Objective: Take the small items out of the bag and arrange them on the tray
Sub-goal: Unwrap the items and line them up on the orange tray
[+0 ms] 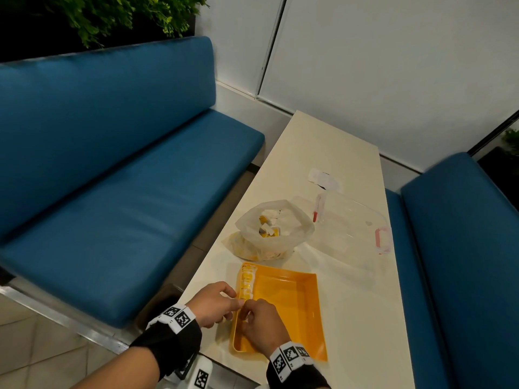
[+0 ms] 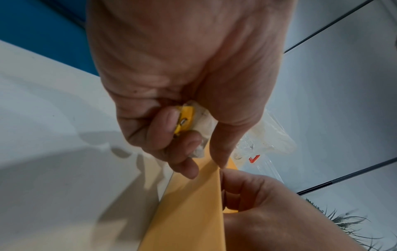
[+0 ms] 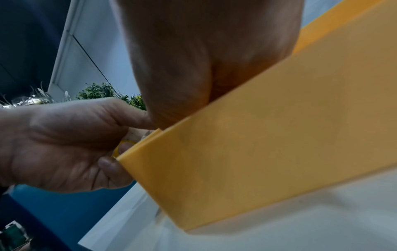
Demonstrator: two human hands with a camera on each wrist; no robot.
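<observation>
Head view | left hand [image 1: 216, 303] curls round small packets [image 2: 187, 117] at the tray [image 1: 295, 299] left wall | right hand [image 1: 261, 324] nearer the row [image 1: 247, 280], fingers bent, hold unclear | row runs along the wall toward the bag [image 1: 269, 231]

A café or canteen booth: blue padded benches [image 1: 118, 164] flank a narrow table [image 1: 331, 153] (planter greenery [image 1: 112, 15] behind).

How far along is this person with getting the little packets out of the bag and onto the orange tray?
Early on, it seems. Done: one row of small packets lines the orange tray's left wall. In hand: the left hand grips a few yellow-and-white packets at that wall, while the right hand reaches inside the tray beside it. Left: the plastic bag still holds many packets, and most of the tray floor is bare.
</observation>
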